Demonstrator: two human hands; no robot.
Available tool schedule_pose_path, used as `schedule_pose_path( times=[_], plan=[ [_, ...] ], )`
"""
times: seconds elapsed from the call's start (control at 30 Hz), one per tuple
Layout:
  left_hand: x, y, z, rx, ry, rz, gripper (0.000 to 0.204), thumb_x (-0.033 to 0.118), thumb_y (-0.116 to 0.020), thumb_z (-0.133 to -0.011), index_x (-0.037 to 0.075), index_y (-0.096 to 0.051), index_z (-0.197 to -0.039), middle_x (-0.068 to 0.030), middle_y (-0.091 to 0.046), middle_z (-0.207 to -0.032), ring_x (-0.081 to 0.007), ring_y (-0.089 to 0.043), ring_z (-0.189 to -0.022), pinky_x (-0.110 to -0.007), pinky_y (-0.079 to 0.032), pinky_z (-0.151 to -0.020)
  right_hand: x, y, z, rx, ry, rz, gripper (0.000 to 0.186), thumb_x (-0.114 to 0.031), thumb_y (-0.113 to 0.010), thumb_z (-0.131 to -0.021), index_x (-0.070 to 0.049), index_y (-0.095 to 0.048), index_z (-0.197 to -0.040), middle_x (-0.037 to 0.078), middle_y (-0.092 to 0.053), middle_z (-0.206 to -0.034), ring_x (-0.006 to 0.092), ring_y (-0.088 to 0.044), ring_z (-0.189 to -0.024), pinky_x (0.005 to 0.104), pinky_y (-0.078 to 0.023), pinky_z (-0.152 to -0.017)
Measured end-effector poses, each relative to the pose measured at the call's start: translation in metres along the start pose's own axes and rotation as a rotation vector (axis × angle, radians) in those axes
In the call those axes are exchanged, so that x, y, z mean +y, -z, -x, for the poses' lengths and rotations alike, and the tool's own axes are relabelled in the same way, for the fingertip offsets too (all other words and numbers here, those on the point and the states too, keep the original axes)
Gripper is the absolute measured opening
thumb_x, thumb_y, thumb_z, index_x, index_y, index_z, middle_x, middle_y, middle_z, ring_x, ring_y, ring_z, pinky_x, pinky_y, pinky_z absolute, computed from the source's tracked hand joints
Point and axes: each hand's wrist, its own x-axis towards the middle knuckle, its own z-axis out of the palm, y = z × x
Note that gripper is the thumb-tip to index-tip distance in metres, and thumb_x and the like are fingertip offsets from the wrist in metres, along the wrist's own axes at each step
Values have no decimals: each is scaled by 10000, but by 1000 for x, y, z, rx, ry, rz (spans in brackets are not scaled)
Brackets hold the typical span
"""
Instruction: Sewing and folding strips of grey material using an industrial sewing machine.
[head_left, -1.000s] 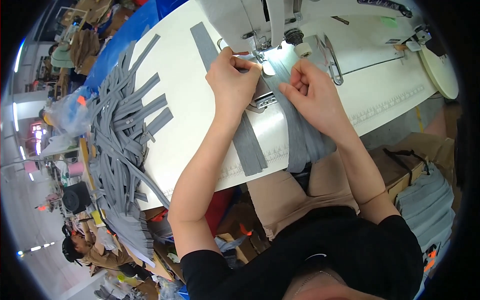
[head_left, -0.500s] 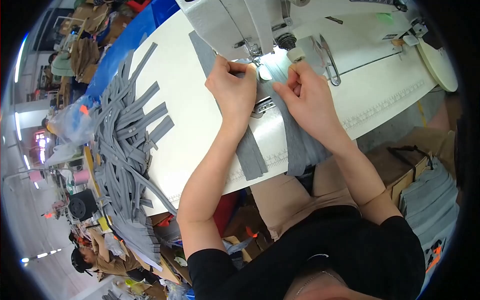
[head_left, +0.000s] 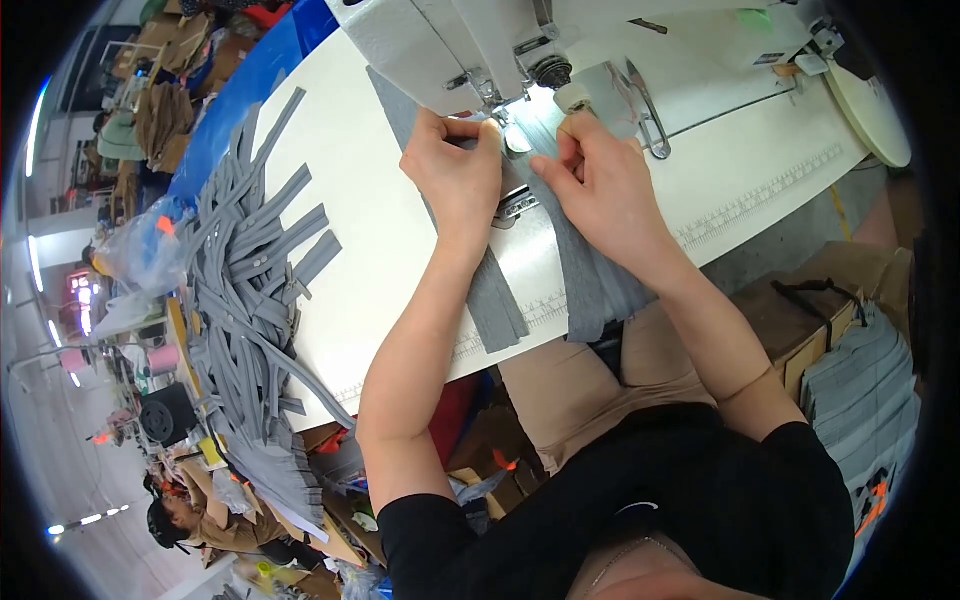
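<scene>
My left hand (head_left: 455, 175) is closed in a pinch on a grey fabric strip (head_left: 497, 312), just left of the needle area of a white sewing machine (head_left: 425, 45). The strip's loose end lies toward the table's front edge. To the right of the needle, my right hand (head_left: 608, 190) has its fingers curled on a second grey strip (head_left: 580, 270), which hangs over the front edge toward my lap. The fingertips cover where each strip is gripped. Between the hands, the machine's lamp lights the presser foot area, and a metal plate (head_left: 530, 250) shows below it.
A tangled pile of grey strips (head_left: 245, 270) covers the table's left side. Metal thread snips (head_left: 650, 110) lie right of the machine head. Stacked grey fabric (head_left: 862, 390) sits at the right. A person (head_left: 205, 510) works at the far lower left.
The whole view has shifted slightly, so the machine and both hands appear a little farther left. Both hands keep nearly the same hold beside the needle.
</scene>
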Motion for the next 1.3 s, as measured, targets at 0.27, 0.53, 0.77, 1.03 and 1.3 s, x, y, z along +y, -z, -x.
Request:
schedule_pose_path(
  times=[0.27, 0.53, 0.77, 1.03, 1.3],
  plan=[
    [-3, 13, 3, -38, -27, 27, 246, 129, -804, -849, -62, -680, -941, -84, -726, -809, -120, -621, -719, -282, -503, -689, -2, 1, 0, -14, 17, 32, 229, -172, -734, -895, -55, -540, -862, 83, -639, -672, 321, -643, -648, 439, -405, -644],
    [47, 44, 89, -511, 152, -79, 385, 293, -682, -1018, -22, -649, -799, -25, -636, -591, -125, -569, -533, -291, -447, -542, 7, 17, 33, 40, 154, 14, 181, -150, -724, -900, -61, -575, -952, 68, -643, -758, 309, -645, -796, 439, -449, -728],
    [46, 58, 122, -449, 658, 649, 265, 317, -631, -1060, 68, -680, -983, 4, -678, -716, -35, -532, -538, -193, -371, -484, 27, 72, 155, -11, 231, 56, 201, -162, -775, -897, -64, -633, -999, 70, -587, -835, 260, -571, -787, 371, -451, -710],
    [62, 66, 141, -332, 781, 782, 198, 261, -621, -1062, 88, -659, -1148, -44, -717, -885, -94, -684, -769, -227, -532, -690, 43, 64, 164, -221, -141, -202, 274, -208, -788, -922, -1, -647, -1035, 65, -560, -892, 177, -520, -852, 317, -438, -721],
    [47, 97, 169, -401, 757, 1034, 274, 224, -617, -1064, 54, -586, -1275, -61, -665, -820, -199, -715, -740, -277, -557, -623, 19, 80, 173, -366, -190, -402, 175, -163, -664, -1020, -10, -581, -1042, 53, -598, -888, 125, -536, -807, 279, -448, -718]
  ],
)
